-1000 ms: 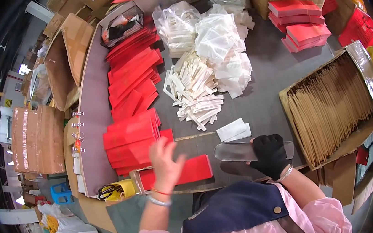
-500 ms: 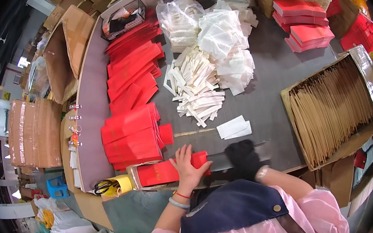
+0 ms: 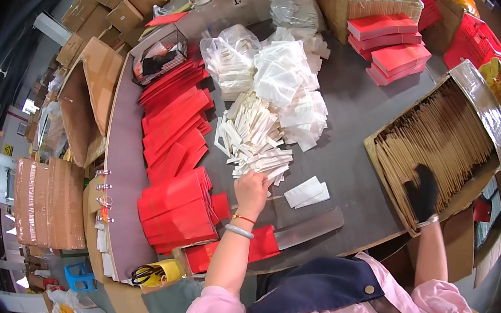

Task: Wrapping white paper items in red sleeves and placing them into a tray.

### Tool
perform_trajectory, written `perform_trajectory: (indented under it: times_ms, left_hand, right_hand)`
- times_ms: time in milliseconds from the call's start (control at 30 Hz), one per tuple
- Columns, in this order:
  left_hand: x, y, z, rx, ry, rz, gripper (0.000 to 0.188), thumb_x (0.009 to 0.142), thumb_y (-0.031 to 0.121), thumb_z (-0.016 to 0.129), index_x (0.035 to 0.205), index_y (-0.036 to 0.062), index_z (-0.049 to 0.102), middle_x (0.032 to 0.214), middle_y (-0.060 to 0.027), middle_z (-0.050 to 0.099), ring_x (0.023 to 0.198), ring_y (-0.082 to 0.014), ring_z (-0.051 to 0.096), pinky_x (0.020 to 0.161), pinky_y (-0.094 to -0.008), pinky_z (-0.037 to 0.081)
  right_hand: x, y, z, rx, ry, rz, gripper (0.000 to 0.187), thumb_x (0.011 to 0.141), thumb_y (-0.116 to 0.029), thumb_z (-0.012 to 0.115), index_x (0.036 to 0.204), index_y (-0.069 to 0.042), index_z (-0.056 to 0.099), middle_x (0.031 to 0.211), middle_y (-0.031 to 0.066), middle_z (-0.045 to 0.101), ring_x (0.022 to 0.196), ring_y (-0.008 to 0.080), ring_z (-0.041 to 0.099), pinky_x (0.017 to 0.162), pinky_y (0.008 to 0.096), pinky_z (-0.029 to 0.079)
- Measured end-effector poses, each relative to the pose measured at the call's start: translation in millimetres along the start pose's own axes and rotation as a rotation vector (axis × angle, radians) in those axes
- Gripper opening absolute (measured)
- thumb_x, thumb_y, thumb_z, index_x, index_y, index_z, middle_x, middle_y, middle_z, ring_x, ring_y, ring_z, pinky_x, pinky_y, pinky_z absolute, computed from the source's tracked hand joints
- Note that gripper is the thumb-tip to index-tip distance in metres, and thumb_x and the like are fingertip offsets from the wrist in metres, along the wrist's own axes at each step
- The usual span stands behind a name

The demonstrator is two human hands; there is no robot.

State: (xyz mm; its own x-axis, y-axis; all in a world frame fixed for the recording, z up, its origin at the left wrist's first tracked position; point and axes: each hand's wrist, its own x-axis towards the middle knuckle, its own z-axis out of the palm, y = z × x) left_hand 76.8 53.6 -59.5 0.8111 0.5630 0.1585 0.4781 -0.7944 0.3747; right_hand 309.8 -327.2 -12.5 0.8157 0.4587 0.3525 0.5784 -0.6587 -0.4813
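My left hand is at the near edge of a heap of white strips, fingers drawn together on a strip there. In a black glove, my right hand reaches over the near side of a carton, thumb and fingers apart, touching the tightly packed brown paper pieces. Partly behind my left forearm, a red paper piece lies in a narrow holder at the table's near edge. From its right end runs a grey, blade-like strip. Two white slips lie overlapping beside my left hand.
Red paper stacks fan along the left side, below a wire basket. White packets in plastic are heaped behind the strips. More red stacks stand at the far right. Scissors sit in a yellow holder at near left.
My left hand has left the red piece and moved forward to the white strips, its fingers closing. The gloved right hand has gone right, from the table's near edge to the carton.
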Motion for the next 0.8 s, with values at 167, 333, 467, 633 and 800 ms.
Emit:
perform_trajectory:
  times_ms: [167, 333, 467, 633, 800]
  left_hand:
    - [6.9, 4.0, -9.1, -0.089, -0.008, -0.063, 0.005, 0.076, 0.019, 0.069, 0.077, 0.0134, 0.069, 0.079, -0.0061, 0.062, 0.079, -0.0306, 0.060, 0.067, -0.0449, 0.045]
    - [-18.2, 46.9, -6.1, -0.140, 0.008, 0.039, 0.007, 0.079, 0.017, 0.067, 0.078, 0.0108, 0.064, 0.082, -0.0101, 0.061, 0.080, -0.0330, 0.059, 0.070, -0.0452, 0.047]
    - [-29.1, 71.8, 2.1, -0.032, -0.070, 0.065, 0.024, 0.073, 0.018, 0.075, 0.091, 0.0095, 0.062, 0.088, -0.0107, 0.058, 0.088, -0.0329, 0.057, 0.077, -0.0422, 0.047]
    - [-25.6, 68.6, 7.5, -0.063, -0.125, 0.094, 0.029, 0.072, 0.021, 0.079, 0.091, 0.0085, 0.061, 0.084, -0.0086, 0.060, 0.084, -0.0322, 0.059, 0.075, -0.0417, 0.048]
    - [-34.2, 76.9, -27.5, -0.454, -0.318, -0.105, 0.026, 0.072, 0.019, 0.079, 0.085, 0.0045, 0.062, 0.073, -0.0090, 0.064, 0.068, -0.0238, 0.062, 0.065, -0.0344, 0.049]
  right_hand:
    - [-4.9, 113.4, -30.3, -0.239, 0.007, 0.159, 0.033, 0.081, -0.017, 0.065, 0.109, 0.000, 0.061, 0.105, 0.0186, 0.062, 0.099, 0.0361, 0.058, 0.088, 0.0424, 0.046]
    - [-2.8, 121.8, -22.7, -0.343, -0.051, 0.158, 0.031, 0.085, -0.017, 0.058, 0.110, 0.001, 0.060, 0.105, 0.0194, 0.061, 0.099, 0.0371, 0.057, 0.088, 0.0433, 0.046]
    - [0.7, 121.9, -19.7, -0.419, -0.103, 0.214, 0.030, 0.086, -0.015, 0.055, 0.111, 0.001, 0.060, 0.107, 0.0200, 0.061, 0.103, 0.0379, 0.057, 0.091, 0.0431, 0.045]
    - [-10.9, 136.2, -13.7, -0.392, 0.088, 0.273, 0.031, 0.089, -0.016, 0.052, 0.114, 0.001, 0.059, 0.113, 0.0204, 0.061, 0.109, 0.0376, 0.056, 0.095, 0.0415, 0.045]
    - [-5.8, 46.7, -27.7, 0.067, 0.086, 0.194, 0.023, 0.093, -0.013, 0.055, 0.110, 0.002, 0.060, 0.105, 0.0164, 0.064, 0.103, 0.0312, 0.059, 0.093, 0.0364, 0.045]
